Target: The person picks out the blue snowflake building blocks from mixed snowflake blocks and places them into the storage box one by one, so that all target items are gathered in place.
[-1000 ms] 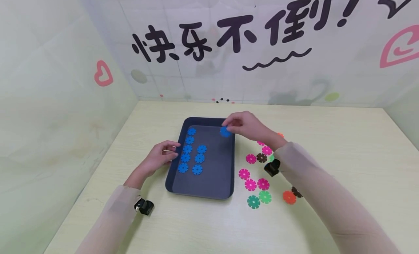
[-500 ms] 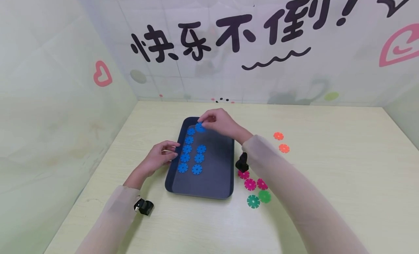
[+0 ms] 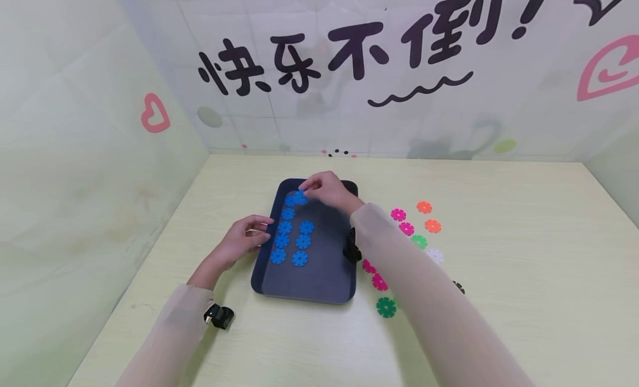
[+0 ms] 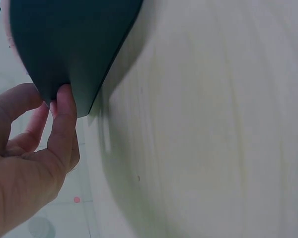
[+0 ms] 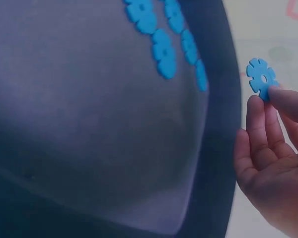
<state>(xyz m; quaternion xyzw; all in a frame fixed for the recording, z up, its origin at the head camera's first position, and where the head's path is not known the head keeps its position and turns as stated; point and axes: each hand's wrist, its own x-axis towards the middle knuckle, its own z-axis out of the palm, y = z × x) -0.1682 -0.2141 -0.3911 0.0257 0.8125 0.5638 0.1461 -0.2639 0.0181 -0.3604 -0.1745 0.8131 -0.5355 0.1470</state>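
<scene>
In the head view, my right hand (image 3: 326, 188) is over the far left part of the dark tray (image 3: 329, 281). It pinches a blue notched disc (image 5: 260, 78) between thumb and fingertips, and the disc overlaps the far end of the left row in the head view. On the tray floor lies a left column of several blue discs (image 3: 282, 240), with a shorter column of blue discs (image 3: 303, 242) to its right. My left hand (image 3: 242, 240) grips the tray's left rim, its thumb and fingers at the wall in the left wrist view.
To the tray's right, loose notched discs lie on the table (image 3: 524, 237): pink (image 3: 398, 214), orange (image 3: 424, 207), white (image 3: 435, 256) and green (image 3: 386, 307). My right sleeve (image 3: 424, 287) hides part of them. A printed wall (image 3: 349, 121) stands behind the table.
My right hand has carried the blue disc leftward across the tray's far end, then slightly lower toward the left column. My left hand stays at the rim.
</scene>
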